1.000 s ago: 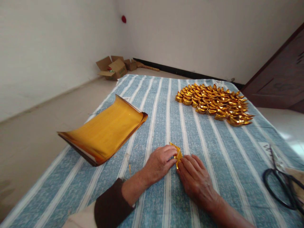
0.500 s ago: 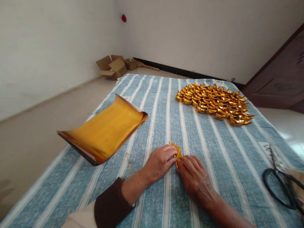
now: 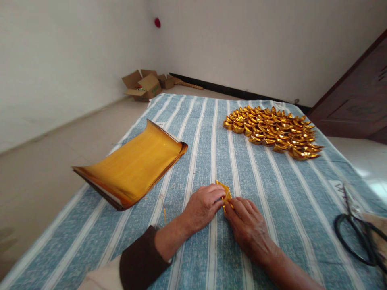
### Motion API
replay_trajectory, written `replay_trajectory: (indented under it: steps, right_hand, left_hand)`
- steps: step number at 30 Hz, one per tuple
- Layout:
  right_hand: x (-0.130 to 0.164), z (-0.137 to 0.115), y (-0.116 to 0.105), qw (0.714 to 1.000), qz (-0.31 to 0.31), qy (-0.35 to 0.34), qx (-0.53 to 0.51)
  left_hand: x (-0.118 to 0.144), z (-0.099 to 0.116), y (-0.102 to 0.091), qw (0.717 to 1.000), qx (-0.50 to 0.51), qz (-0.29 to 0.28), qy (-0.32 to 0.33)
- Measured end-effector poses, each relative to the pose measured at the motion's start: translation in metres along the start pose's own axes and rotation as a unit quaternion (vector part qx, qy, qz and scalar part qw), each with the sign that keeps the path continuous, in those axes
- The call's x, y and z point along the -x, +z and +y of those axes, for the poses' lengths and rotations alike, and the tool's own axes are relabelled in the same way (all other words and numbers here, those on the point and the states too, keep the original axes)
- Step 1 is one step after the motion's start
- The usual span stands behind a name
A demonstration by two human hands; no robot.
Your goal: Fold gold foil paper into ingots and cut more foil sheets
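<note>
A small folded piece of gold paper (image 3: 225,191) lies on the blue striped cloth (image 3: 266,189) in front of me. My left hand (image 3: 203,207) pinches its left side with fingertips. My right hand (image 3: 248,226) presses and grips its right side, covering the lower part of the piece. A curled stack of gold paper sheets (image 3: 133,165) lies to the left of my hands. Many folded gold ingots (image 3: 272,132) are laid out in rows at the far right of the cloth.
Black scissors (image 3: 358,235) lie at the cloth's right edge. Open cardboard boxes (image 3: 145,85) stand on the floor in the far corner. A dark wooden door (image 3: 356,96) is at the right. Bare floor runs along the left of the cloth.
My right hand's fingers have shifted slightly up over the gold piece, hiding more of it. Nothing else has moved.
</note>
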State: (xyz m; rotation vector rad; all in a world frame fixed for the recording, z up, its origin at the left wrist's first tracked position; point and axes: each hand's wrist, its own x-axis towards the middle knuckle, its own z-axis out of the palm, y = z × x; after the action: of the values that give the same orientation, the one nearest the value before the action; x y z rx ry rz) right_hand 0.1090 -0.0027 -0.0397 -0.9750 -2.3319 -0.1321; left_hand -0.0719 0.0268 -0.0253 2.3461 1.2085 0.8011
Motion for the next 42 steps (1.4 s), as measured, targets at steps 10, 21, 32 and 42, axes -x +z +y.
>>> replay_trajectory:
  steps: [10,21,32,42]
  right_hand:
    - [-0.0006,-0.0002,0.0005,1.000,0.002,0.003,0.011]
    - [-0.0041,-0.0026,-0.0024,1.000,-0.007,0.021,0.001]
    - [-0.0067,-0.0027,-0.0038,1.000,0.001,0.015,-0.006]
    - [-0.0076,-0.0046,-0.0043,1.000,-0.001,0.021,0.005]
  left_hand:
    - [0.0003,0.0016,-0.0002,1.000,-0.016,-0.004,-0.004]
    - [-0.0010,0.0026,-0.0003,1.000,-0.030,-0.002,0.003]
    - [-0.0010,0.0033,0.0008,0.999,-0.036,-0.003,0.000]
    - [-0.0009,0.0037,0.0017,0.999,-0.050,-0.011,-0.006]
